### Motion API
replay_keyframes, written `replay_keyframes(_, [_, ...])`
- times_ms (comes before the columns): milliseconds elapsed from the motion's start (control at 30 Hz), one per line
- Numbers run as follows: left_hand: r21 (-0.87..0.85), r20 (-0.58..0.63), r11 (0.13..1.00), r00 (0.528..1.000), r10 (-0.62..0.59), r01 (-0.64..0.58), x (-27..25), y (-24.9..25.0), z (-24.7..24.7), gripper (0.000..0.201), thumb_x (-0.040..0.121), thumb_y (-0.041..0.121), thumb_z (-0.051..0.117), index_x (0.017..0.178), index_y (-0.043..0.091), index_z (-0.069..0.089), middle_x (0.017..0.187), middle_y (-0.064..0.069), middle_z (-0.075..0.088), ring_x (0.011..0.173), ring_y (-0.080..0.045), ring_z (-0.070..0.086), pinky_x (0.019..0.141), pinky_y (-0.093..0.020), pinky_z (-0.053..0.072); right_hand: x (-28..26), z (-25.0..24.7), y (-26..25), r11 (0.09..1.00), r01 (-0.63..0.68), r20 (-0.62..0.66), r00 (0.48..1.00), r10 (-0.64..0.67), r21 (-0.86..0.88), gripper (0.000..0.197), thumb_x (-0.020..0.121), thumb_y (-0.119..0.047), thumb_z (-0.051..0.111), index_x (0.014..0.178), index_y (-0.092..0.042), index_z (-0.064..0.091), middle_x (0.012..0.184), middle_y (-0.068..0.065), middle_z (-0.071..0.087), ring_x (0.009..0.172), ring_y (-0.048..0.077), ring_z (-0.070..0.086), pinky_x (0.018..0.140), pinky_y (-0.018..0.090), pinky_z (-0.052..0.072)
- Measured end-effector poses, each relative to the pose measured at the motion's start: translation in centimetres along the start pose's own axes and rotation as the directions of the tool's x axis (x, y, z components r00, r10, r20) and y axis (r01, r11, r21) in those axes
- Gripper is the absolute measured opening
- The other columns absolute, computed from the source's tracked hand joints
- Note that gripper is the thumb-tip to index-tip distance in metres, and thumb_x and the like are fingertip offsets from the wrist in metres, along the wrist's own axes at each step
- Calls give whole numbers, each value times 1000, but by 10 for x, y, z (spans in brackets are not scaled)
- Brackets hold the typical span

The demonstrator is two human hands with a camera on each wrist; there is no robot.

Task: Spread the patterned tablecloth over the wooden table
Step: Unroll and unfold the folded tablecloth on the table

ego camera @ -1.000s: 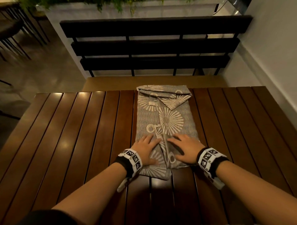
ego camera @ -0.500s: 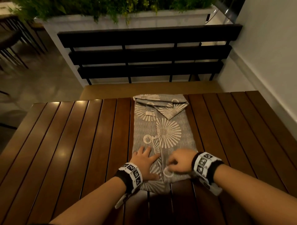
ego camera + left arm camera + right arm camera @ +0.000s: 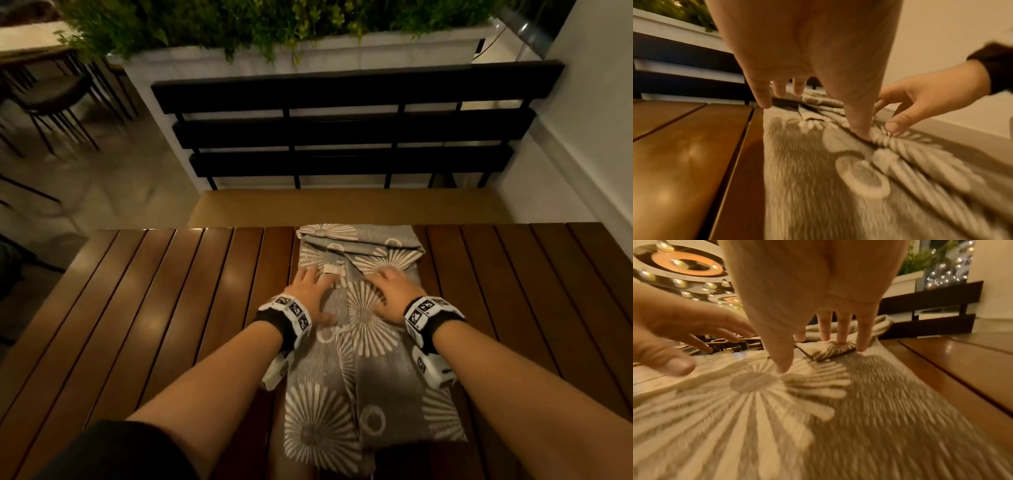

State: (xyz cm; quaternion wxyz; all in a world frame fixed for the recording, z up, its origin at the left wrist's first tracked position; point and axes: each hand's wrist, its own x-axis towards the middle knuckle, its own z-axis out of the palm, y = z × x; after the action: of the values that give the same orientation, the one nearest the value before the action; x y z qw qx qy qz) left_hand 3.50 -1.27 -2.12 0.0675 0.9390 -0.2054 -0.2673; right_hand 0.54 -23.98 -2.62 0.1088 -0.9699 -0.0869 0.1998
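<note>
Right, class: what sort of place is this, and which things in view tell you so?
Probably a café or restaurant seating area. A slatted wooden table faces a dark slatted bench, a white planter of greenery serves as a divider, and more chairs stand beyond.

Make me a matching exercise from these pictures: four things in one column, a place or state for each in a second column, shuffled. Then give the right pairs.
Things
1. tablecloth
2. left hand
3. bench
4. plants

Places or states
A. beyond the table's far edge, dark slats
B. in a white planter behind the bench
C. folded in a long strip down the table's middle
D. fingers spread, on the cloth beside the right hand

Pairs: 1-C, 2-D, 3-A, 4-B
</note>
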Motion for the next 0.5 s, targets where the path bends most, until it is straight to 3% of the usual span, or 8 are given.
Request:
replay_keyframes(67, [56,121,998,993,-17,10,0,2,20,96,75,58,68,148,45,6,160,-5,-10,146,-35,-9,113,-61,20,-3,11,6,1000,-8,88,996,9,-7,65,85,-51,57,144,-34,34,158,3,13,143,29,18,112,43,29])
replay_keyframes(167, [32,93,999,996,3,-6,-15,2,40,86,76,64,62,145,48,13,161,-4,-8,146,-34,-6,113,-61,20,-15,14,10,999,45,65,997,-45,-6,60,82,-56,56,137,-37,42,151,0,25,135,27,30,106,41,36])
replay_keyframes(233, [32,54,998,997,46,-48,-29,3,46,82,74,65,62,141,50,18,160,-5,0,146,-34,-2,112,-60,23,-23,13,11,996,87,109,990,-85,-14,59,76,-57,58,131,-37,47,134,-1,35,118,21,44,93,35,44])
replay_keyframes(300, [72,54,993,995,89,-93,-45,8,51,81,72,65,63,139,47,22,157,-7,10,143,-35,6,110,-58,28,-33,15,9,993,101,191,975,-109,53,49,75,-53,60,120,-37,53,118,-4,38,95,16,51,79,30,48])
replay_keyframes(400, [53,150,989,981,126,-135,-63,16,48,75,68,66,65,131,43,33,144,-4,28,132,-30,26,104,-53,37,-41,16,5,988,108,309,941,-138,113,28,81,-42,58,107,-32,62,107,-4,56,90,17,57,78,32,51])
replay_keyframes(433, [2,158,992,979,128,-130,-63,16,40,67,68,66,65,126,41,41,134,-1,38,123,-25,38,99,-47,43,-39,14,6,986,102,326,935,-141,133,23,84,-39,56,101,-25,66,98,-2,63,86,18,59,75,33,50])
replay_keyframes(500, [-213,44,973,994,103,-91,-54,16,16,43,77,61,62,107,32,56,106,4,56,95,-15,57,80,-34,53,-32,5,8,978,70,250,961,-119,198,26,88,-35,52,80,-15,66,73,4,61,68,22,57,61,34,44])
